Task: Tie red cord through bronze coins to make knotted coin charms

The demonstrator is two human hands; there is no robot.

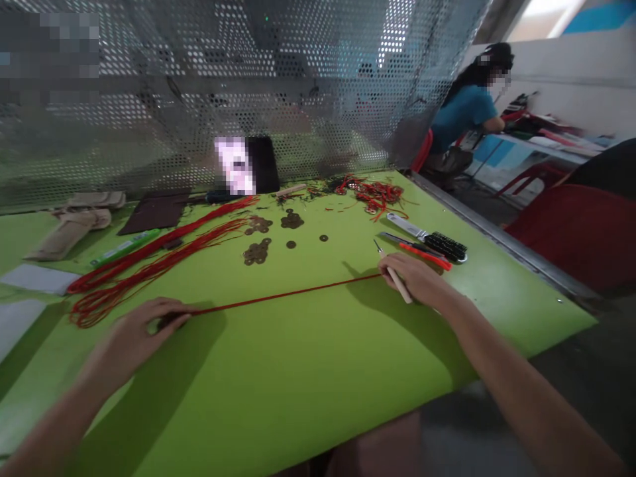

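A red cord (288,293) is stretched nearly straight above the green tabletop between my two hands. At its left end, my left hand (159,319) pinches it between thumb and fingers. My right hand (410,273) is closed at the other end and also holds a tool with a pale handle (399,285) and a thin dark metal tip. Beyond the cord lie bronze-coloured coins with holes, some in a small pile (257,252) and a single coin (291,245) apart. Bundles of red cord (163,265) lie past my left hand.
Right of the coins lie an orange utility knife (424,256) and a brush with black bristles (444,245). Tangled red cord scraps (377,193) sit by the perforated metal screen (318,99). Cloth pouches (69,232) and a green packet (124,248) are at left. A person (467,99) sits beyond.
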